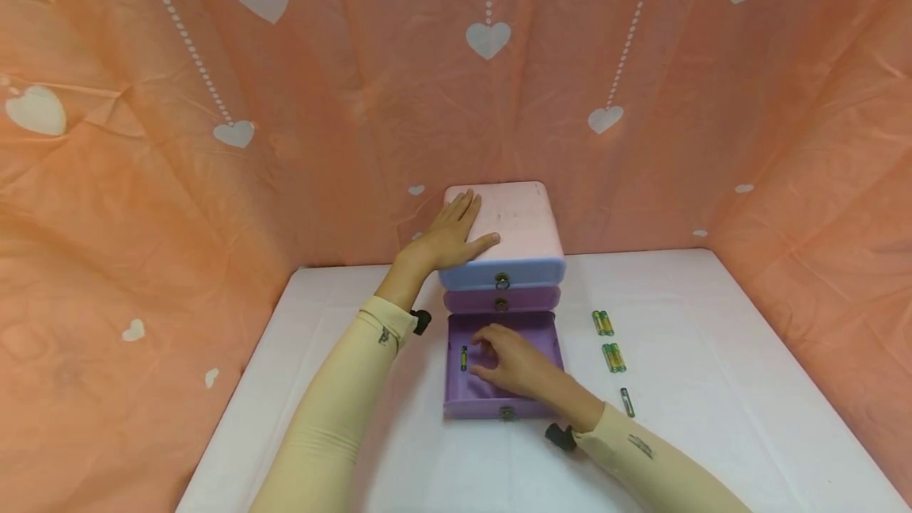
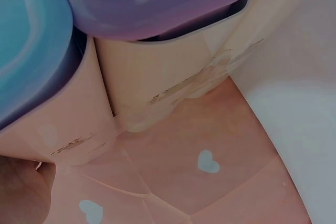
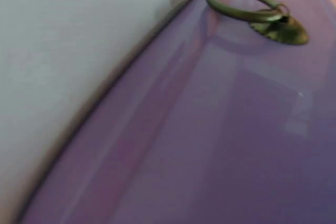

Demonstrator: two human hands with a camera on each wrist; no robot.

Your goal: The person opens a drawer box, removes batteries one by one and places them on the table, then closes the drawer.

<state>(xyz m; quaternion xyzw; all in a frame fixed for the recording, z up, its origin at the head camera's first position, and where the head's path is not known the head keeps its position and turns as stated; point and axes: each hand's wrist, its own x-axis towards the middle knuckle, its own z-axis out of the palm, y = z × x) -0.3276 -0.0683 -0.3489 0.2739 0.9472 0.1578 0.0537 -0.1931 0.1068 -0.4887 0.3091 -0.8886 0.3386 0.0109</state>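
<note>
A small chest with a pink top [image 1: 516, 216] stands at the back of the table, its blue and purple drawers stacked beneath. My left hand [image 1: 445, 240] rests on that top with its fingers spread; part of it shows at the lower left in the left wrist view. The lowest purple drawer [image 1: 456, 408] is pulled out toward me. Inside it, near the left wall, lies a green and yellow battery [image 1: 464, 358]. My right hand [image 1: 516, 362] is over the drawer, thumb and fingers parted and curved just right of that battery, holding nothing visible.
Right of the chest, two paired battery groups [image 1: 602, 323] [image 1: 613, 358] and a single darker battery [image 1: 627, 402] lie on the white table [image 1: 698, 355]. Brass ring pulls [image 3: 244, 4] hang on the drawer fronts. An orange cloth with hearts [image 1: 399, 101] hangs around the table.
</note>
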